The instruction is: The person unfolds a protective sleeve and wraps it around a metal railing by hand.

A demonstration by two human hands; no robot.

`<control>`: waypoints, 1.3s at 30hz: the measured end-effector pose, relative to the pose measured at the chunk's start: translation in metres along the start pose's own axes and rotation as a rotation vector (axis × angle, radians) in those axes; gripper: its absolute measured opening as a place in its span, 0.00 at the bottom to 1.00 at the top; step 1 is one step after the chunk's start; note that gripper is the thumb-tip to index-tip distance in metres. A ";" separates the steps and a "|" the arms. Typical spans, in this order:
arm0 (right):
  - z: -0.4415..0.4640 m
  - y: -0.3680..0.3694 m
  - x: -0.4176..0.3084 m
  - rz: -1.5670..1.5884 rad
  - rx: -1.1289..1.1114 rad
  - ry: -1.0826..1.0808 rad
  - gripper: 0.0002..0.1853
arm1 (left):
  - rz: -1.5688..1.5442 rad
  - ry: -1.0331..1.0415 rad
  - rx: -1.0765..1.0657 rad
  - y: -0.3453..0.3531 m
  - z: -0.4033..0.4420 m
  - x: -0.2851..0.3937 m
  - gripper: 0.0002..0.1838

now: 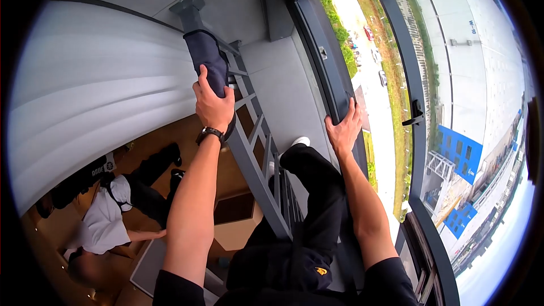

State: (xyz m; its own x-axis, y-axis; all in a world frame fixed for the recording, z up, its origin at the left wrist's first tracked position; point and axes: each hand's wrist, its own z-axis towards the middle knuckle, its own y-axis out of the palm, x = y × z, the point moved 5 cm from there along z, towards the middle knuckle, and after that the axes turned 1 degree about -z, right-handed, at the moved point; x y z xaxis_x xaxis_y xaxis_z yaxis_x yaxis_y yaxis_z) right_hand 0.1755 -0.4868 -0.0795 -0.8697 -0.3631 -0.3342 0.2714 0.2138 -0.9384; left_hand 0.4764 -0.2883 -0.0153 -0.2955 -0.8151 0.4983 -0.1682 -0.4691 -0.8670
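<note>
My left hand is closed around a dark navy cloth that lies over the top of the grey metal railing. A black watch is on that wrist. The cloth's lower part is hidden under my palm. On the other side, my right hand grips the edge of the dark window frame, with its fingers over the outer side. The window sash stands swung outward, with a black handle on it. My black-trousered leg and white shoe are between the railing and the window.
Below the railing, a person in a white top is on a lower level, near a cardboard box. A grey wall ledge runs between railing and window. Outside, far below, are a road with cars and a large white building.
</note>
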 end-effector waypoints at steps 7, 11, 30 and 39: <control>-0.001 0.002 0.004 0.049 -0.008 0.017 0.47 | 0.017 -0.009 0.002 0.004 0.014 -0.001 0.40; 0.001 0.001 0.005 -0.008 -0.022 0.022 0.47 | 0.009 -0.035 0.023 0.005 0.024 0.001 0.40; 0.001 -0.005 -0.005 -0.051 -0.039 0.025 0.46 | 0.137 -0.152 0.027 0.010 0.126 0.004 0.43; 0.002 -0.003 -0.004 -0.054 -0.051 0.038 0.45 | 0.219 -0.106 0.082 0.017 0.174 0.002 0.38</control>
State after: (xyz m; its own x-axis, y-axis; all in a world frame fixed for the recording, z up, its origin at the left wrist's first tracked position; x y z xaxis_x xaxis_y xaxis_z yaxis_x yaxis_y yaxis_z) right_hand 0.1786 -0.4878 -0.0757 -0.8978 -0.3410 -0.2788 0.2033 0.2408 -0.9491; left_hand 0.6365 -0.3570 -0.0289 -0.2155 -0.9294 0.2997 -0.0332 -0.2997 -0.9534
